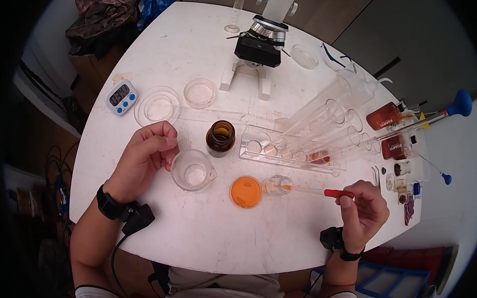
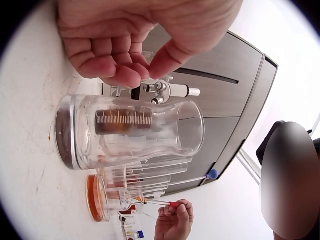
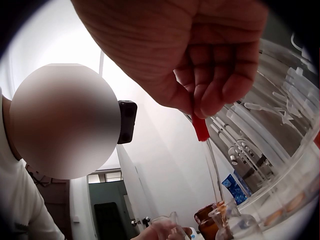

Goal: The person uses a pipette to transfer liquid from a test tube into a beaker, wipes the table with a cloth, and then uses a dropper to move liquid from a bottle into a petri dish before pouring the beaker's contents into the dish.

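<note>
In the head view, my right hand (image 1: 363,208) pinches the red rubber bulb (image 1: 338,193) of a glass dropper (image 1: 308,190). The dropper lies slanted, its tip inside the mouth of a small clear glass bottle (image 1: 277,185), with some orange at the tip. Left of that bottle is a round dish of orange material (image 1: 246,192). My left hand (image 1: 146,148) hovers beside a clear glass beaker (image 1: 192,170); its fingers are loosely curled and hold nothing. The left wrist view shows this graduated beaker (image 2: 165,127) standing just beyond the fingertips. A brown glass bottle (image 1: 220,138) stands uncapped behind.
A clear rack (image 1: 249,149) with several slanted test tubes (image 1: 324,112) stands right of centre. Behind are a microscope (image 1: 258,47) and petri dishes (image 1: 200,93). A timer (image 1: 121,97) lies at left. Red-brown bottles (image 1: 384,117) and small vials line the right edge.
</note>
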`<state>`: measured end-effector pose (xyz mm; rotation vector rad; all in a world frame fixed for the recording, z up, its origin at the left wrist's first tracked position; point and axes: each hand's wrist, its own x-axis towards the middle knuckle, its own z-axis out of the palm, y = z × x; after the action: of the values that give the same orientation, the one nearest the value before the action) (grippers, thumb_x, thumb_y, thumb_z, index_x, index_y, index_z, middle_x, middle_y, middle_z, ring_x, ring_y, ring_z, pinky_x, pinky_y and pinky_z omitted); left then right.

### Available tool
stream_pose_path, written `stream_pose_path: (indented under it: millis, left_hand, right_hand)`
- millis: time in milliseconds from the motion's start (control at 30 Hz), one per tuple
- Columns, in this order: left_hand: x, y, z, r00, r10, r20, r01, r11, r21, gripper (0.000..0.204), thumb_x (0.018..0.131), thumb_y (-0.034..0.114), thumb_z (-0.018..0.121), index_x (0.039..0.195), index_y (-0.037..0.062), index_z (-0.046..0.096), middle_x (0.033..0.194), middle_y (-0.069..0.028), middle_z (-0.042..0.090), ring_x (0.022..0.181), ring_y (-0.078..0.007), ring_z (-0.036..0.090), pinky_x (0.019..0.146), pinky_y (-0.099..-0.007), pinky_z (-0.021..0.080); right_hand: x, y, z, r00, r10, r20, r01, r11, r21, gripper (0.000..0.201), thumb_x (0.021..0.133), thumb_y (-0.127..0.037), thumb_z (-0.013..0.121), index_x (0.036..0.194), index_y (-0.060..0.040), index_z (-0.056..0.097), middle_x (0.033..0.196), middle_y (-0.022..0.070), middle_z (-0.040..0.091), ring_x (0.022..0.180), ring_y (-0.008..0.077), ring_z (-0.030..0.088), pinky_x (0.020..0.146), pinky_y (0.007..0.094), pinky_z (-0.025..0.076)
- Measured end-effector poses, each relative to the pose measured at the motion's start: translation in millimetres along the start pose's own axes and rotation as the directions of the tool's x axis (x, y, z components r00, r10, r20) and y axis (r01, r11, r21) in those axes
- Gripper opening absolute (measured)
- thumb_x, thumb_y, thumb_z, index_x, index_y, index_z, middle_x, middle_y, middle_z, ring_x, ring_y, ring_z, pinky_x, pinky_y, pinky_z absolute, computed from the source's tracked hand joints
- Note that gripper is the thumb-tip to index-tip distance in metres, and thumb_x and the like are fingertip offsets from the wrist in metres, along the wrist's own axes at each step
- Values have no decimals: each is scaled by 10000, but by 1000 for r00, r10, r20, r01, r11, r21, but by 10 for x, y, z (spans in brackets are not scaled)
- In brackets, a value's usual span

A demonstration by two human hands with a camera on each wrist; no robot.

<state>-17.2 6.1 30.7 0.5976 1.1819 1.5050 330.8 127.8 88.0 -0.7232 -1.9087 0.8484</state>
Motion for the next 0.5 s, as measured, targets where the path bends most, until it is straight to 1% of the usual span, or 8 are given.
stream_pose_path:
  millis: [167, 233, 267, 367, 433, 467, 500]
  left_hand:
    - [-3, 9, 7, 1000, 0, 1, 0, 1000, 3, 113, 885, 149, 575, 833, 58, 533, 690, 3, 553, 555, -64, 509, 537, -201, 409]
    - [-5, 12, 8, 1000, -3, 0, 3, 1000, 4, 114, 885, 151, 575, 834, 57, 533, 690, 4, 552, 556, -62, 509, 538, -202, 409]
    - [-8, 13, 11, 1000, -4, -1, 4, 1000, 5, 115, 886, 151, 573, 834, 57, 533, 690, 4, 552, 558, -61, 509, 540, -201, 409]
    - [-12, 15, 13, 1000, -6, -3, 6, 1000, 5, 115, 887, 152, 571, 836, 55, 533, 690, 3, 553, 561, -60, 509, 543, -200, 408]
    - [-14, 19, 15, 1000, -7, -2, 7, 1000, 4, 114, 887, 152, 569, 839, 54, 534, 690, 3, 553, 562, -60, 509, 545, -200, 408]
    - [-15, 24, 16, 1000, -10, 0, 10, 1000, 6, 114, 888, 150, 567, 834, 56, 531, 691, 3, 552, 564, -59, 510, 546, -200, 409]
    - [-17, 25, 18, 1000, -13, 2, 13, 1000, 7, 114, 889, 148, 565, 829, 58, 528, 692, 4, 551, 567, -59, 512, 547, -200, 409]
  right_hand:
    - [-1, 4, -2, 999, -31, 32, 33, 999, -33, 160, 769, 96, 667, 926, 81, 641, 777, 110, 652, 682, 151, 604, 673, 241, 462]
    - [1, -24, 43, 999, 5, -32, -5, 1000, 4, 178, 766, 93, 673, 940, 77, 640, 782, 111, 655, 694, 153, 614, 681, 243, 470]
    - [0, -22, 43, 1000, 5, -31, -5, 1000, 4, 178, 766, 93, 673, 940, 77, 640, 782, 111, 655, 694, 153, 614, 681, 243, 470]
    - [-9, 6, 20, 1000, 4, -21, -4, 1000, 3, 203, 765, 93, 676, 964, 77, 635, 793, 113, 658, 712, 155, 627, 702, 246, 481]
    - [-15, 32, -10, 999, -15, 32, 15, 1000, -15, 207, 769, 89, 676, 971, 78, 632, 798, 114, 656, 716, 153, 627, 706, 246, 481]
    - [-14, 21, 8, 999, -15, 32, 15, 1000, -15, 207, 769, 89, 676, 971, 78, 632, 798, 114, 656, 716, 153, 627, 706, 246, 481]
    - [-11, 2, 39, 1000, -2, -1, 2, 1000, 0, 191, 772, 86, 675, 958, 76, 635, 790, 112, 654, 711, 150, 621, 694, 244, 475]
